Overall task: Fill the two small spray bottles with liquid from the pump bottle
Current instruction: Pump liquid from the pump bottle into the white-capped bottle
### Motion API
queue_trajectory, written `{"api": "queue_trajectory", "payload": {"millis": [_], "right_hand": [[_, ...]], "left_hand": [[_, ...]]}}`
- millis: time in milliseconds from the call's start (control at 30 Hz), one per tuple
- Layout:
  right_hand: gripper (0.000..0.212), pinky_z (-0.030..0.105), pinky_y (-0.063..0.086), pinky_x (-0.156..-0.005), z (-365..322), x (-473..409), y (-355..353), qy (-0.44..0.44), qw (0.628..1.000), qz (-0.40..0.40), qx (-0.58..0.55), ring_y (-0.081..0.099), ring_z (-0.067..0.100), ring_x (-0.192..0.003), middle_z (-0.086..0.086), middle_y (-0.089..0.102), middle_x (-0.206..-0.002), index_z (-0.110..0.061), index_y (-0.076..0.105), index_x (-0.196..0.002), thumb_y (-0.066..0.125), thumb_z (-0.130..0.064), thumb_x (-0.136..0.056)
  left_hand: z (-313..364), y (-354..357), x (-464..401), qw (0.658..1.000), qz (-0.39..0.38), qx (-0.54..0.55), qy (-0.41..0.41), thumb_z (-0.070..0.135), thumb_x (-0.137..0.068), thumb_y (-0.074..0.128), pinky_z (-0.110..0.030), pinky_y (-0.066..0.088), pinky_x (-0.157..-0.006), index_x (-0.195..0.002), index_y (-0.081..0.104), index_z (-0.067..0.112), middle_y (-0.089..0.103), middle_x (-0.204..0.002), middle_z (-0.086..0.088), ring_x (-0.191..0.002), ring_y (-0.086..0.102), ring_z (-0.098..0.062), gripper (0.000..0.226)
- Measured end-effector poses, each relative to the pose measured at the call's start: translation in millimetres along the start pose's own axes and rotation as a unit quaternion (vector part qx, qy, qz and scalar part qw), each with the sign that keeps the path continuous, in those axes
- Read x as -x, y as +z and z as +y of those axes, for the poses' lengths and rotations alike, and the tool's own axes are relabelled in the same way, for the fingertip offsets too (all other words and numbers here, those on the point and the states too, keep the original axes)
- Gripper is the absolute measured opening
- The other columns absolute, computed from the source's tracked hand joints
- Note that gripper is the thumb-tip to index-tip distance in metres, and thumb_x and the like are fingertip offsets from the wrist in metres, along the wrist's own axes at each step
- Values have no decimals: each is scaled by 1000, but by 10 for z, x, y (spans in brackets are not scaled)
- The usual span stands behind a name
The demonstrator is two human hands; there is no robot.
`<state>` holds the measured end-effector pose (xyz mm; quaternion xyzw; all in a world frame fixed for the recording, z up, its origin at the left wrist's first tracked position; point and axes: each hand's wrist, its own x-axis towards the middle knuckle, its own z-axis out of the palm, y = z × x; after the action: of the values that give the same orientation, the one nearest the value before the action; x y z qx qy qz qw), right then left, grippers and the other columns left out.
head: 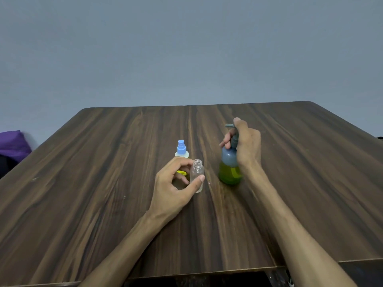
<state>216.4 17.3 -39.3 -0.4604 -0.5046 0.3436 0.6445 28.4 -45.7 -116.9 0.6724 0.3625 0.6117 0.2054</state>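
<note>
A clear small spray bottle [196,172] with no cap stands on the wooden table [103,183], its mouth open. My left hand [174,187] holds it between thumb and fingers. Just behind it stands a second small spray bottle [181,151] with a blue spray top; something yellow [182,172] shows below my fingers. To the right stands the pump bottle [230,170], blue-grey on top with green liquid in its lower half. My right hand [246,143] grips its pump neck, thumb up by the pump head [230,126].
A purple cloth bundle [13,145] lies off the table's left edge. A blue-grey wall [186,48] rises behind the table. The table's near edge runs just below my forearms.
</note>
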Motion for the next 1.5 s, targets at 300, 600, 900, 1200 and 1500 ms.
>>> {"api": "queue_trajectory", "payload": {"millis": [300, 600, 900, 1200, 1500], "right_hand": [[63, 38, 47, -71, -112, 475, 213, 29, 988, -143, -50, 57, 34, -64, 14, 57, -54, -5, 64, -55, 46, -49, -96], [68, 35, 57, -72, -116, 579, 267, 45, 991, -105, -64, 67, 22, -63, 18, 70, -63, -8, 69, -55, 43, -53, -99], [55, 48, 56, -72, -50, 558, 297, 34, 992, -81, -85, 67, 35, -66, 26, 69, -67, -6, 69, -59, 51, -45, -92], [54, 41, 56, -63, 17, 565, 276, 2, 993, -76, -89, 69, 32, -69, 21, 72, -73, -3, 72, -72, 58, -54, -84], [58, 32, 50, -60, 35, 543, 260, -27, 995, -81, -51, 58, 22, -56, 17, 61, -58, -9, 57, -53, 49, -54, -90]], "left_hand": [[104, -31, -27, 999, 35, -3, 25, 24, -95, 76, -18, 52, -83, -118, 70, 12, 67, -110, 9, -90, 66, -9, 27], [201, 16, -74, 998, 35, 48, 7, 26, -103, 67, -52, 61, -91, -127, 69, 27, 66, -120, 3, -107, 72, -31, 24], [393, 112, -190, 991, 36, 119, -38, 24, -102, 67, -22, 56, -92, -124, 70, 41, 75, -119, 11, -109, 74, -12, 27], [290, 118, -170, 996, 11, 73, -41, 34, -104, 65, -47, 60, -101, -133, 66, 31, 71, -126, 2, -120, 70, -29, 29], [241, 125, -165, 997, 12, 64, -41, 36, -103, 64, -54, 60, -99, -135, 63, 29, 69, -126, 4, -118, 70, -30, 33]]}}
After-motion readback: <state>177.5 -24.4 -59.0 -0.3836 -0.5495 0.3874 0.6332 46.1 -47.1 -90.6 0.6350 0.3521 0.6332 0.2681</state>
